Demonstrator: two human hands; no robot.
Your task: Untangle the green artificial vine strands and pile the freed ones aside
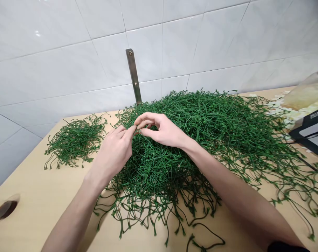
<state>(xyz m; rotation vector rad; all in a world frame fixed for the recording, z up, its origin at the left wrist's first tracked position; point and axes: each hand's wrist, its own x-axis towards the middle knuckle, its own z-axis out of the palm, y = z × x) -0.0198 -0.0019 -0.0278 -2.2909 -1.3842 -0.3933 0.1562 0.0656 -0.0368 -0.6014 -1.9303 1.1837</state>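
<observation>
A large heap of thin green plastic stems [211, 119], with small knobbed or forked ends, spreads over the table. Above the left part of this heap my two hands meet at their fingertips. My left hand [117, 145] is closed, thumb and index finger pinched together and pointing at the other hand. Bent fingers and thumb of my right hand [161, 131] close around the same spot from the right. Whatever sits between the fingertips is too small and too covered to make out. A smaller bunch of green stems [76, 140] lies to the left of my left hand.
White petals or blossoms [282, 105] lie at the right beside a black-edged object [311, 129] with a light panel. A metal strip [133, 75] stands against the tiled wall [56, 73]. At lower left the wooden table [54, 203] has a round hole or dark cup [5, 209].
</observation>
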